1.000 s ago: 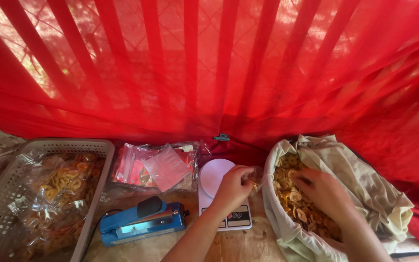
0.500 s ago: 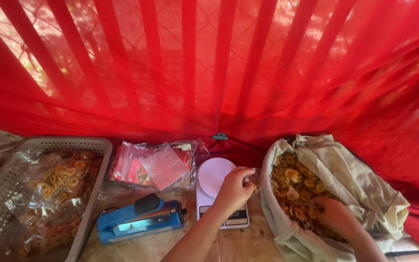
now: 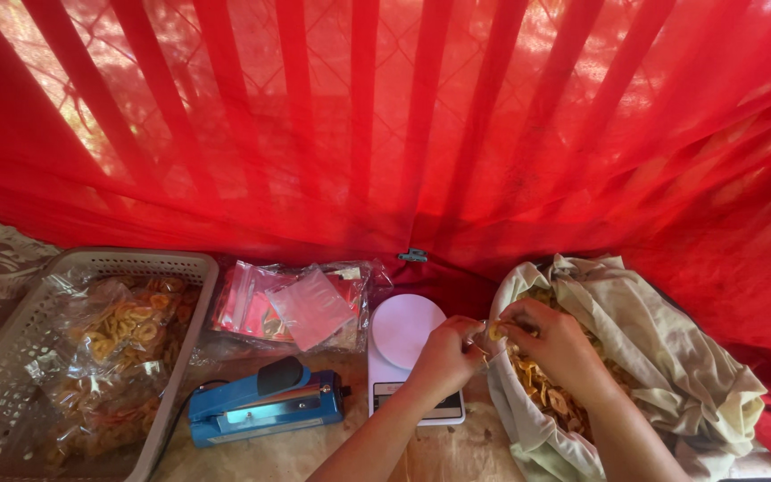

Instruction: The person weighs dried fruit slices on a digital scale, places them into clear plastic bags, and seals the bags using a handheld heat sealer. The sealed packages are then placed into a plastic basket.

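Head view: left hand (image 3: 446, 355) and right hand (image 3: 553, 344) met over sack (image 3: 671, 357) edge, fingers pressed together, pinching yellow chip (image 3: 495, 332) between them. More chips (image 3: 542, 388) lay below right hand. White scale (image 3: 403, 335) sat just left of left hand.

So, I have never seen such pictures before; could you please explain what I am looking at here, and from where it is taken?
The view comes from a camera worn on a person's head, looking down at their own two bare hands; there is no machine arm. The left hand and right hand meet over a cloth sack full of fried snack rings, pinching what looks like a small clear bag between them. Beside the sack stands a white kitchen scale. Further left lie a blue heat sealer, a pile of empty clear bags and a grey plastic basket with filled packets. A red curtain hangs behind.
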